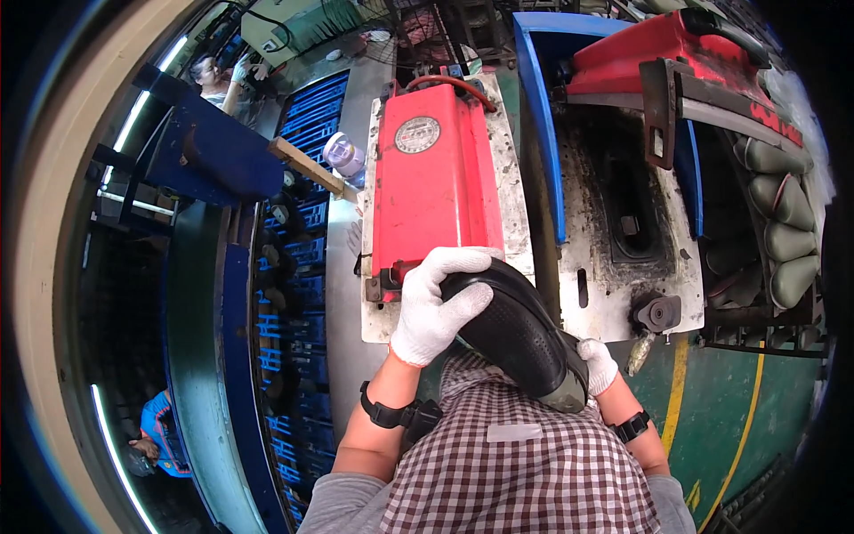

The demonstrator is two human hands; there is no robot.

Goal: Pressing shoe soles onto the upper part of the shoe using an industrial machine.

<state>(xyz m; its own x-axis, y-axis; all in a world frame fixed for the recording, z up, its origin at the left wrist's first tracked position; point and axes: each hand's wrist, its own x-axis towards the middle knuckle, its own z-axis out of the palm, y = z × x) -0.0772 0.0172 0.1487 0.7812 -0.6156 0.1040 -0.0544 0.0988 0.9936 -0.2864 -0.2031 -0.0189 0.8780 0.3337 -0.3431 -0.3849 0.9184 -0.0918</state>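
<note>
A black shoe (507,334), dotted with small holes, is held up in front of my checked apron. It lies slantwise, its lower end to the right, where a grey-green piece (565,393) shows. My left hand (440,307), in a white knitted glove, is closed round the upper left end, with the thumb over the top. My right hand (598,365), gloved too, grips the shoe's right side; most of its fingers are hidden behind it. Just beyond my left hand stands a machine with a red cover (436,196) and a round dial plate.
To the right is a second machine with a raised red lid (667,62), blue side walls and a dark mould cavity (632,214). Grey-green lasts (783,222) fill a rack beyond it. A blue conveyor (307,222) runs along the left, near a clear jar (342,156). Two people are farther off.
</note>
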